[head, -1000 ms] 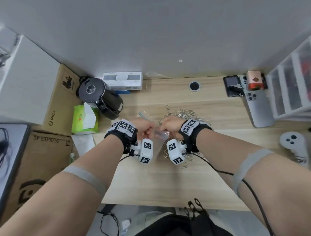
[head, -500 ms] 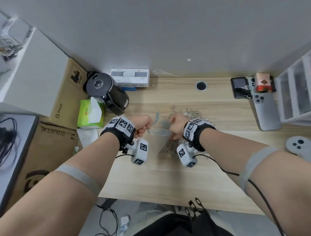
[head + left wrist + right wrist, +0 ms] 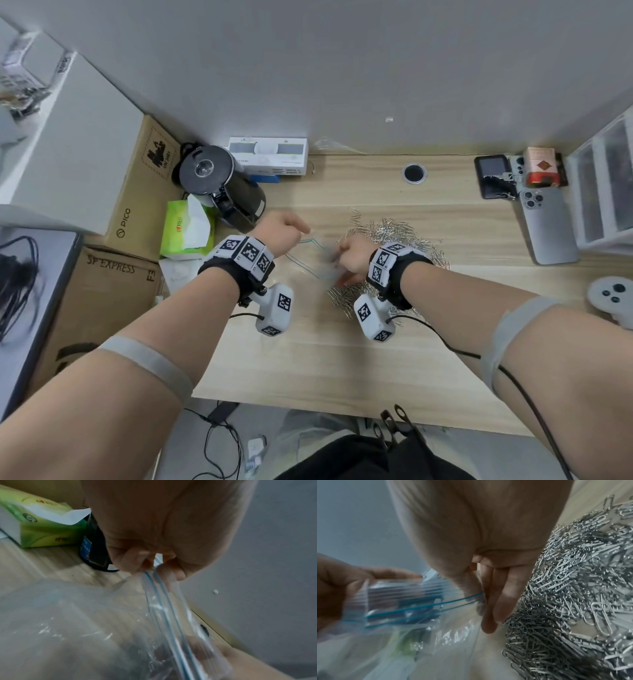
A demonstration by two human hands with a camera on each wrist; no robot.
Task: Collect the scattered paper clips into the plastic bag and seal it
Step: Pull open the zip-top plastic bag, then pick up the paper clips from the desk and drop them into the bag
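Left hand: our left hand pinched one end of the bag's mouth, with the fingers curled around the blue zip strip.
Right hand: our right hand gripped the other end of the mouth; in the right wrist view the thumb and fingers pressed on the strip from both sides.
Bag: the bag was clear plastic with blue zip lines, and we held it between both hands above the desk. The mouth stood open, the two lips apart. We could not tell if any clips were inside.
Clips: the clips lay in a big silver heap on the desk, under and behind our right hand, just beside the bag. Some single ones lay at the edges of the heap.
Left side: a black kettle and a green tissue box stood near our left hand.
Right side: a phone and a white controller lay well apart from the heap.
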